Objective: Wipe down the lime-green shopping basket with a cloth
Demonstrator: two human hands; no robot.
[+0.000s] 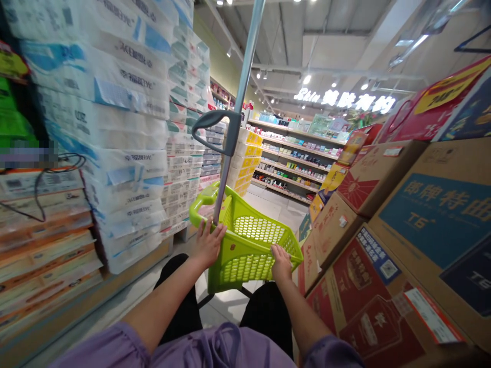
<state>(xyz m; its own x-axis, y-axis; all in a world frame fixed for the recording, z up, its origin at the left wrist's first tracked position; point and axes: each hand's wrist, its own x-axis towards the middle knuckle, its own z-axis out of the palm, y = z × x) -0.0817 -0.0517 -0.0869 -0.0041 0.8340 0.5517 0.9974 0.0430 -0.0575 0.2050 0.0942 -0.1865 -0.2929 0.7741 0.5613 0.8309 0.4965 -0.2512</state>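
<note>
A lime-green shopping basket [249, 253] with perforated sides and a curved handle bar sits low in front of me, between my knees, on a dark frame. From its left end rises a tall metal pole [245, 71] with a grey loop-shaped piece [215, 128] partway up. My left hand [209, 243] lies over the basket's near left rim beside the foot of the pole, fingers hooked over the edge. Farther right, my right hand [282, 260] grips the near rim close to the basket's right corner. The basket's visible inside shows no goods.
Plastic-wrapped tissue packs [130, 117] are stacked high on the left, beside orange-and-white packages [42, 245]. Large cartons [433, 204] crowd the right side, with red gift bags [414, 112] on top. A tiled aisle [268, 202] leads to shelves [291, 158] of small goods.
</note>
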